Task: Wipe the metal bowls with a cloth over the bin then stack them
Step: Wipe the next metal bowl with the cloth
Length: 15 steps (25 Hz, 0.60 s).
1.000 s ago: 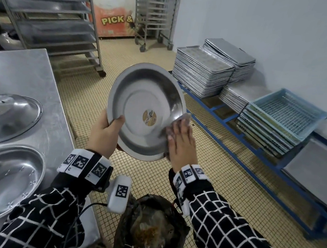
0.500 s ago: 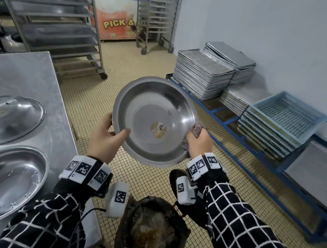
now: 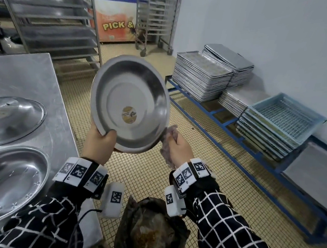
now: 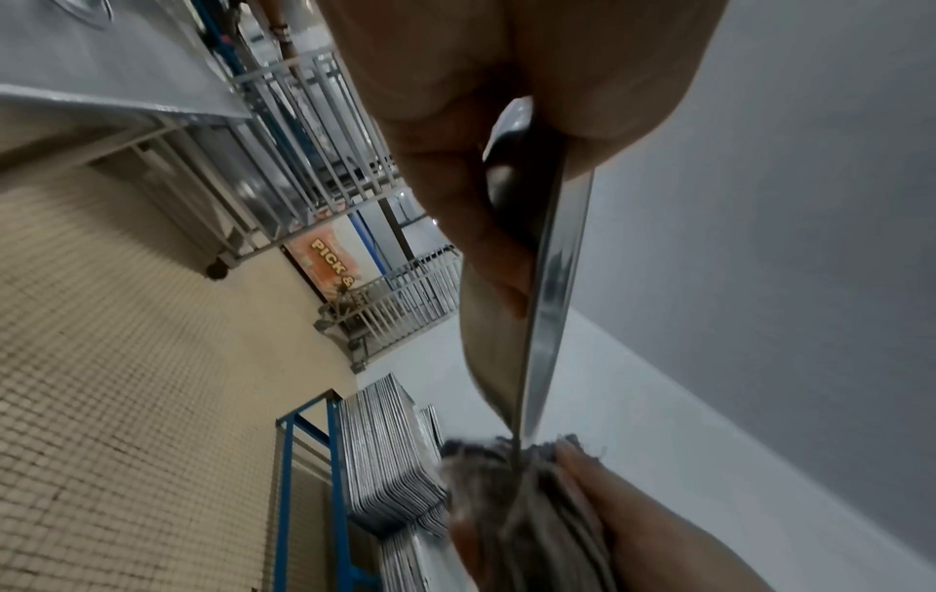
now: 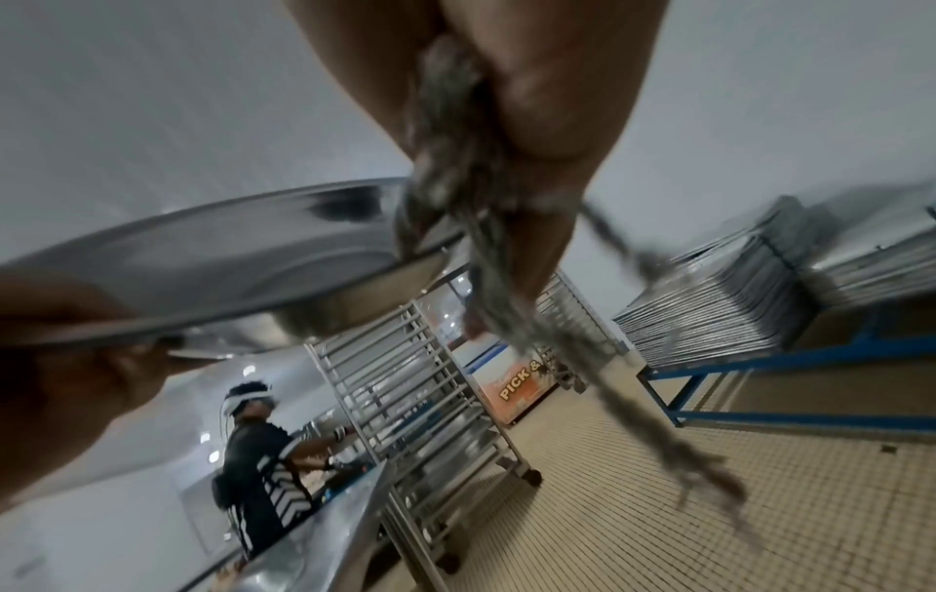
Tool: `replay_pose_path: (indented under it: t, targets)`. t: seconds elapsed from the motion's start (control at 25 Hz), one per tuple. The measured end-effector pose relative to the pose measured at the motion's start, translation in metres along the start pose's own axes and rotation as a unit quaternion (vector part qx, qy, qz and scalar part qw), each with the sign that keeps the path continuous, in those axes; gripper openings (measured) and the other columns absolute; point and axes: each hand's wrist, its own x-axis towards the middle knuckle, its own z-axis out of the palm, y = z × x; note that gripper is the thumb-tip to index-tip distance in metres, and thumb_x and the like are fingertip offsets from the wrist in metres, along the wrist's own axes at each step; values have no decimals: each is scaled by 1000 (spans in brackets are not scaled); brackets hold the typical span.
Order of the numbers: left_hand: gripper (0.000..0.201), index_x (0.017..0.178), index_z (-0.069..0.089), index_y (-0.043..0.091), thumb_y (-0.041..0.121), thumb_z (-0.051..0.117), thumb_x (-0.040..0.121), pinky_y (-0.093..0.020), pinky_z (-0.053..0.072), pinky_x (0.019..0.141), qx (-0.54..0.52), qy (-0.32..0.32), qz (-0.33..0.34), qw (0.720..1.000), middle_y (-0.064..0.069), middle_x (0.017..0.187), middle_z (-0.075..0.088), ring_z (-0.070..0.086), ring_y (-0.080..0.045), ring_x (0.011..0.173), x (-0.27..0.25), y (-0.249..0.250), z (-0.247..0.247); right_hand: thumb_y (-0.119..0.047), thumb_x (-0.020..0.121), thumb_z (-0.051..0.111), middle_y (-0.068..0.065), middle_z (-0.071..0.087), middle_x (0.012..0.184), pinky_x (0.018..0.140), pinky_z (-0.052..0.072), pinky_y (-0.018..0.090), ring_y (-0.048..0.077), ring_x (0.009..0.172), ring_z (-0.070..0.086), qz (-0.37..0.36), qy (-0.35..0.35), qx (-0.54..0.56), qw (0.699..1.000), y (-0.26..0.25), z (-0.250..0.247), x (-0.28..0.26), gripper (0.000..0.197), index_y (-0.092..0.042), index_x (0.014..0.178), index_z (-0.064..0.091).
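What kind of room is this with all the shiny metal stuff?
Probably a big commercial kitchen or bakery. Tall wheeled tray racks stand at the back, stacks of metal baking trays sit on a blue frame, and there is a steel worktable with large metal bowls on it.

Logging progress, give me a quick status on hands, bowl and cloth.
Left hand grips tilted bowl by its lower rim. Right hand pinches cloth over the opposite rim. Bin below, nothing blocking.

bowl [image 3: 129, 105] silver, orange-tan sticker | cloth [image 3: 169, 142] grey | sleeve [image 3: 228, 228] black, white grid | basket [image 3: 286, 116] pale blue
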Motion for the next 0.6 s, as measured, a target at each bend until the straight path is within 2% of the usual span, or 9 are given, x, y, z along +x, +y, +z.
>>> replay_pose_path:
  t: [0.08, 0.12, 0.2, 0.28, 0.36, 0.44, 0.48, 0.52, 0.6]
  targets:
    - [45, 134, 41, 10, 2, 48, 90, -15, 35, 55, 39, 4, -1, 999, 8, 81, 52, 47, -3, 69, -2, -1, -5, -29, 96, 49, 6, 59, 110, 57, 50, 10, 11, 85, 64, -34, 15, -51, 998, 1, 10, 0, 23, -13, 112, 56]
    - [47, 137, 40, 13, 4, 48, 91, -15, 35, 56, 47, -4, -2, 999, 9, 82, 52, 48, -1, 71, -4, -1, -5, -29, 94, 52, 6, 55, 119, 69, 54, 14, 14, 97, 63, -70, 14, -82, 994, -1, 14, -2, 30, -17, 122, 53]
    - [38, 131, 44, 14, 8, 48, 94, -16, 36, 57, 57, -20, 5, 998, 7, 83, 53, 50, -2, 73, -8, -1, -4, -34, 94, 50, 1, 45, 136, 95, 46, 27, 15, 117, 53, -143, -33, -154, 977, -1, 28, -11, 49, -27, 141, 36]
    - [20, 115, 49, 17, 12, 48, 96, -18, 38, 55, 53, -30, 10, 998, 4, 81, 54, 52, -9, 69, -10, 3, -2, -40, 99, 38, 1, 37, 145, 106, 36, 32, 19, 124, 46, -226, -110, -243, 937, 3, 45, -28, 52, -27, 147, 26]
    - [12, 105, 49, 22, 14, 48, 96, -26, 46, 52, 25, -34, 11, 999, -1, 79, 57, 56, -18, 67, -7, 7, -6, -48, 99, 22, 5, 33, 150, 113, 29, 40, 25, 132, 39, -300, -134, -326, 886, 19, 56, -37, 57, -21, 149, 24]
    - [12, 102, 52, 25, 15, 49, 96, -38, 52, 57, -3, -41, 4, 999, -4, 80, 60, 59, -25, 70, -3, 8, -12, -57, 93, 3, 5, 27, 154, 117, 15, 41, 24, 141, 25, -293, -127, -407, 856, 34, 50, -33, 70, -20, 151, 19]
    - [13, 100, 53, 27, 15, 50, 96, -39, 51, 59, -9, -48, -2, 999, -4, 81, 60, 59, -25, 71, -3, 7, -14, -59, 90, -2, 3, 22, 156, 118, 8, 39, 21, 144, 16, -275, -116, -448, 843, 42, 43, -24, 74, -21, 151, 15]
    - [16, 96, 53, 30, 14, 50, 95, -39, 51, 61, -11, -55, -8, 998, -3, 81, 61, 59, -24, 72, -4, 7, -15, -59, 90, -3, 3, 16, 158, 118, 3, 37, 19, 146, 8, -259, -98, -490, 827, 45, 34, -17, 73, -21, 152, 11]
    - [23, 89, 53, 35, 13, 51, 95, -41, 51, 62, -11, -67, -10, 998, -2, 80, 61, 59, -24, 71, -6, 7, -14, -55, 93, 1, 5, 14, 158, 117, -2, 35, 19, 146, 4, -227, -53, -544, 806, 49, 17, 2, 70, -18, 151, 10]
